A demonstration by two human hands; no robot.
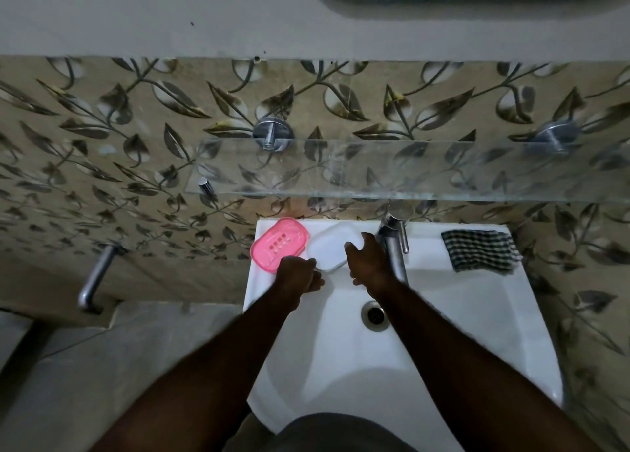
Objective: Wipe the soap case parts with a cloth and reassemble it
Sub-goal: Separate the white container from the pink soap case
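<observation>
A pink slotted soap case part (279,244) lies on the sink's back left ledge. Beside it, to the right, sits a white translucent case part (332,247). My left hand (297,276) is at the near edges of both parts, its fingers curled against the white part's near left corner. My right hand (366,259) rests its fingers on the white part's right end. A black-and-white checked cloth (480,251) lies folded on the sink's back right ledge, away from both hands.
The white sink (477,315) has a drain (375,315) in the basin. A chrome tap (395,236) stands just right of my right hand. A glass shelf (392,170) juts out above the sink. A chrome pipe (95,277) sticks out of the left wall.
</observation>
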